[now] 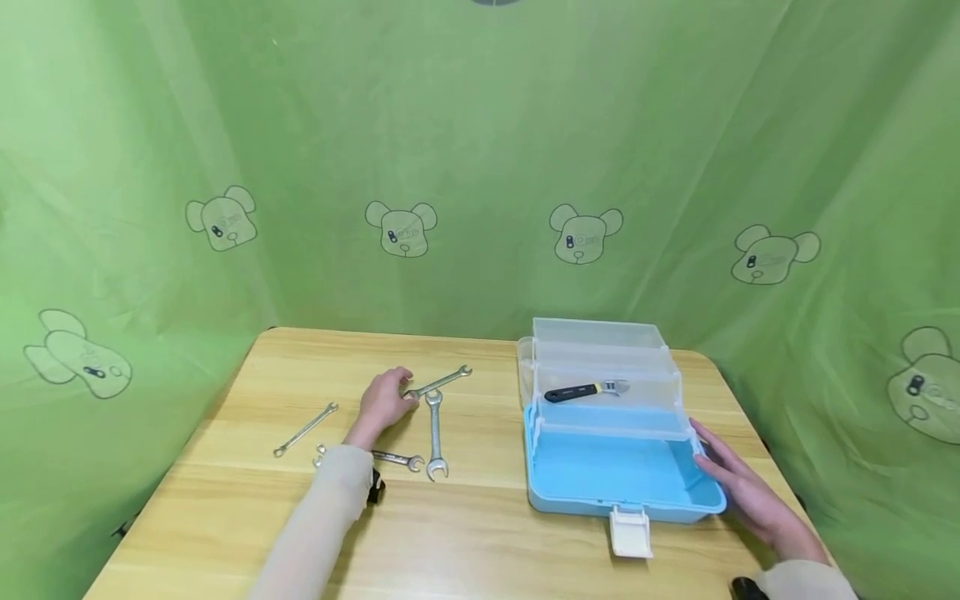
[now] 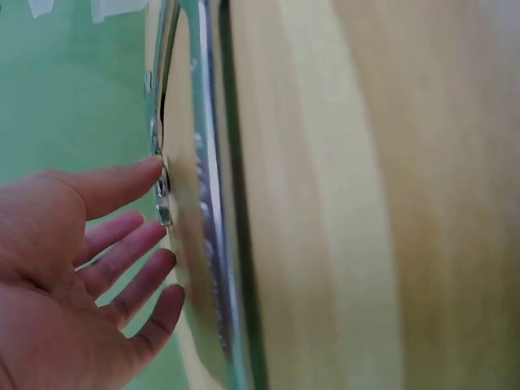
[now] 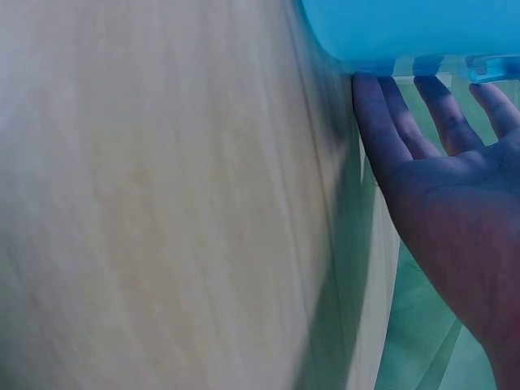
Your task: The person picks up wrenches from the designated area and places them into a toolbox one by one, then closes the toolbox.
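Note:
My left hand (image 1: 382,403) reaches over the left half of the table, its thumb and fingers parted around the near end of a combination wrench (image 1: 446,381). In the left wrist view, the thumb tip overlaps that wrench's end; whether it touches cannot be told. Beside it lies a larger open-end wrench (image 1: 435,433). Another wrench (image 1: 397,457) runs partly beneath my left forearm. With fingers extended, my right hand (image 1: 750,492) rests against the right side of the blue toolbox (image 1: 570,505). An adjustable wrench (image 1: 581,392) with a black handle lies in a raised translucent tray (image 1: 652,390).
A slim wrench (image 1: 306,429) lies farther left on the wooden table (image 1: 480,533). The toolbox's white latch (image 1: 632,535) hangs down at the front. Behind the table hangs a green curtain (image 1: 480,283) printed with bear heads.

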A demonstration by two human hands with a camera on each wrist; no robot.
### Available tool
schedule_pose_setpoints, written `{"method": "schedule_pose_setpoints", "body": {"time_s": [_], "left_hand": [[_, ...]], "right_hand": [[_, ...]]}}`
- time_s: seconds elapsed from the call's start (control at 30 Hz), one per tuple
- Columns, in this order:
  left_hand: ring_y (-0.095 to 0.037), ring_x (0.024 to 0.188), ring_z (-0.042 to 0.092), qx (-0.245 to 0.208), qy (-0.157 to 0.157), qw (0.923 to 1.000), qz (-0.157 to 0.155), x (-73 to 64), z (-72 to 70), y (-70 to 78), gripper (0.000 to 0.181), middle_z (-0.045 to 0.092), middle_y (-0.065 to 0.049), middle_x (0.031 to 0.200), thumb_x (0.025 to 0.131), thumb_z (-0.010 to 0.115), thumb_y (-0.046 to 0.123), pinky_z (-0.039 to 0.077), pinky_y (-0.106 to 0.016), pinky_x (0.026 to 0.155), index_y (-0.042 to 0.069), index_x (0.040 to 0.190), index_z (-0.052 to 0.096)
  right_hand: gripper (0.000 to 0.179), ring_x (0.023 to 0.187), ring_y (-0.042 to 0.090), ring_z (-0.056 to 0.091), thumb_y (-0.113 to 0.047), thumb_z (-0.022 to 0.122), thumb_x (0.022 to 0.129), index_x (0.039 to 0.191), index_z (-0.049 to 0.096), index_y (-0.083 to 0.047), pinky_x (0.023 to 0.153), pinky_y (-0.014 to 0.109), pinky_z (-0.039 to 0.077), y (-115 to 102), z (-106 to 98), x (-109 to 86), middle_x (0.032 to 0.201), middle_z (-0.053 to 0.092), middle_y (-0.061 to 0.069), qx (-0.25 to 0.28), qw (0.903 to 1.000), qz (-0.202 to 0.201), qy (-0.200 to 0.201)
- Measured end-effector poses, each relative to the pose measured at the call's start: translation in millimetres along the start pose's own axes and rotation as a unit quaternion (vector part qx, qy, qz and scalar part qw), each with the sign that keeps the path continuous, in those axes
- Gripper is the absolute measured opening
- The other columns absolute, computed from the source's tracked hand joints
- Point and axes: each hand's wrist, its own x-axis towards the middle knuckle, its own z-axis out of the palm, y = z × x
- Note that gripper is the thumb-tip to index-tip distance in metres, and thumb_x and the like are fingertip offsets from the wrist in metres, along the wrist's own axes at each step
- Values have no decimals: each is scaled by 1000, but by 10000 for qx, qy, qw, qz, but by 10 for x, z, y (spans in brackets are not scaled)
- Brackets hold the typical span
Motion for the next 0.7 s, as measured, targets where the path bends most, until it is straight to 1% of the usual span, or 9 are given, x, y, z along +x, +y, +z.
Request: {"method": "schedule_pose_setpoints", "body": {"time_s": [0.13, 0.3, 0.4, 0.6, 0.7], "left_hand": [[-37, 117, 63, -17, 8, 10000, -24, 13, 13, -3, 47, 70, -16, 125, 86, 82, 11, 51, -53, 104, 3, 129, 66], [-36, 111, 65, 35, 46, 10000, 43, 22, 31, 30, 41, 73, -17, 118, 87, 80, 8, 53, -51, 101, 2, 126, 68], [-35, 105, 65, 198, 50, 9997, 147, 23, 41, 48, 34, 72, -18, 112, 89, 78, 6, 54, -51, 98, 0, 121, 69], [-33, 94, 61, 856, -41, 9950, 510, 5, 91, 96, 17, 67, -17, 98, 92, 73, 3, 55, -47, 90, -4, 107, 69], [-32, 93, 60, 851, -116, 9952, 459, 3, 78, 117, 14, 65, -16, 96, 92, 72, 2, 54, -47, 90, -3, 104, 67]], "right_hand": [[73, 148, 61, -20, -35, 44, 111, 166, -5, -34, 111, 84, -2, -4, 5, -7, 167, -27, 24, -17, 10000, -36, -12], [74, 148, 62, -19, -37, 44, 111, 166, -5, -35, 110, 85, -1, 11, -3, -7, 167, -27, 23, -34, 10000, -9, -24], [74, 148, 61, -20, -37, 44, 111, 166, -5, -36, 111, 85, -2, 4, -9, 4, 167, -28, 22, -18, 10000, -7, -32], [74, 148, 60, -22, -37, 44, 111, 166, -5, -35, 111, 84, -3, 17, -6, -4, 167, -28, 22, 9, 10000, 30, -16], [74, 148, 60, -22, -37, 45, 111, 166, -5, -35, 110, 85, -4, 26, -6, -4, 167, -28, 21, 2, 10000, 30, 6]]}}
